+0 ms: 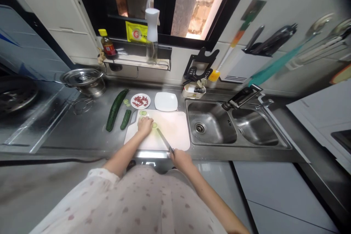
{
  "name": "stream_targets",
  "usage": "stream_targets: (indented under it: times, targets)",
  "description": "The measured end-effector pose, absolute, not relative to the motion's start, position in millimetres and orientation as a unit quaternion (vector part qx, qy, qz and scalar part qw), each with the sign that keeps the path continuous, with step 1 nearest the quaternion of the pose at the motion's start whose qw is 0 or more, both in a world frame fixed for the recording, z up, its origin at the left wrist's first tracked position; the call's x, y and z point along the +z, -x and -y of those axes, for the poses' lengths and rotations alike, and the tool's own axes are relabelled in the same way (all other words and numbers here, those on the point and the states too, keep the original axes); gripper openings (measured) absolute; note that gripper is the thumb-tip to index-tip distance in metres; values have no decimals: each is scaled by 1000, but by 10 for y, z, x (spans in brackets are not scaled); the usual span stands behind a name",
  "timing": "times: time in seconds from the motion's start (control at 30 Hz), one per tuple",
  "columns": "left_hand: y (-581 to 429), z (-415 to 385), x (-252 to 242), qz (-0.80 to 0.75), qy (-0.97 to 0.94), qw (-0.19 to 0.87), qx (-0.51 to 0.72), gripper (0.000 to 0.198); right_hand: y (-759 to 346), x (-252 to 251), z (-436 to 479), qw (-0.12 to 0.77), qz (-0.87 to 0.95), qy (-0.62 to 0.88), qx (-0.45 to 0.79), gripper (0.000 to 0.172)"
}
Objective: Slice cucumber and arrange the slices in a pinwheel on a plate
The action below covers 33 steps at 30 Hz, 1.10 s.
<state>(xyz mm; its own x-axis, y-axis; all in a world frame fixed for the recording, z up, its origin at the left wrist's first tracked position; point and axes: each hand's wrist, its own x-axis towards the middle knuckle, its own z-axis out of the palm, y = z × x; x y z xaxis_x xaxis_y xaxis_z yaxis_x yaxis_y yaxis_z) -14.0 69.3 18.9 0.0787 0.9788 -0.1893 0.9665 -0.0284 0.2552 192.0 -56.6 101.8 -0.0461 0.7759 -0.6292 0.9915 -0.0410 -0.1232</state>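
The black-handled steel knife (165,139) is grasped at its handle by the right hand (181,159), its blade slanted over the white rectangular cutting board (178,124). The left hand (145,125) is lowered to the board with its fingers bent; whether anything is gripped beneath cannot be told. Thin pale-green cucumber slices (143,113) are spread around its fingers. To the board's left, a short dark-green cucumber piece (125,119) and a long dark-green cucumber (116,111) are laid on the grey metal worktop (82,131).
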Motion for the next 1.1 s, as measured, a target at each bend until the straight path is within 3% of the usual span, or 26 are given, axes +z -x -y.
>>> stream_targets:
  times: [0.27, 0.63, 1.1]
  targets:
    - [123, -634, 204, -698, -686, 204, 29, 30, -1982, 1077, 629, 174, -663, -668, -290, 37]
    - [85, -627, 194, -695, -696, 178, 36, 29, -2086, 866, 443, 48, -600, -758, -254, 41]
    - [-4, -711, 229, -729, -651, 201, 63, 17, -2161, 728, 260, 58, -575, -783, -232, 46]
